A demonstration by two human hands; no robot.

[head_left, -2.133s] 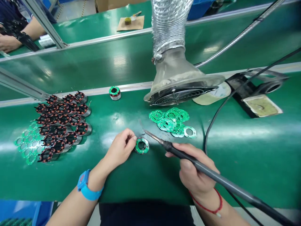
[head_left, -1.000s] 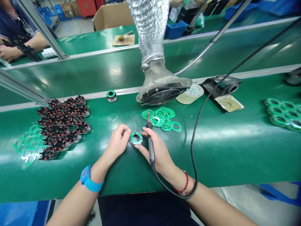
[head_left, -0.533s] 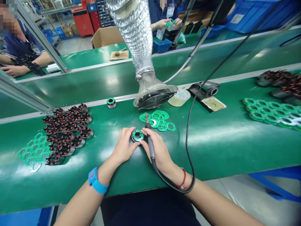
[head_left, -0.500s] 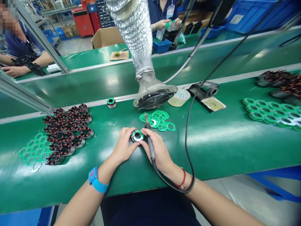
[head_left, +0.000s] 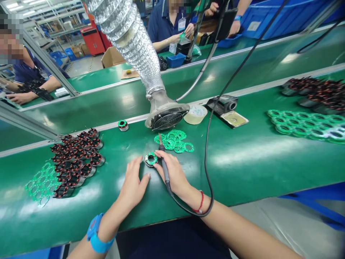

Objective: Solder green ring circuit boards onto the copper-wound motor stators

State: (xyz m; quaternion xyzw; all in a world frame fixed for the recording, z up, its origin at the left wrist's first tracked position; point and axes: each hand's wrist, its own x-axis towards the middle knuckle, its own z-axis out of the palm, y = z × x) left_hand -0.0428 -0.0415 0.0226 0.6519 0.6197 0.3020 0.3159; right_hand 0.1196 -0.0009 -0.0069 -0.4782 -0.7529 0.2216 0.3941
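A round motor part with a green ring board on top [head_left: 151, 159] stands on the green bench in front of me. My right hand [head_left: 172, 171] grips a soldering iron [head_left: 165, 169], its tip pointing away from me, and its thumb and index finger touch the part's right side. Just left of the part, my left hand [head_left: 134, 182] is empty, with thumb and fingers apart. Beyond the iron's tip lies a loose pile of green ring boards [head_left: 175, 139]. Another motor part with a green top [head_left: 123, 125] stands farther back.
Wound motor cores [head_left: 78, 158] and green boards [head_left: 44, 181] fill the left. A fume hood [head_left: 168, 117] hangs ahead. Tape roll [head_left: 196, 114], iron stand [head_left: 233, 117], more boards [head_left: 307, 126] and cores [head_left: 318, 95] are to the right. People sit beyond the partition.
My left hand has let go of the motor part and moved off to its left, its fingers spreading. My right hand still holds the iron beside the part. The camera view has shifted.
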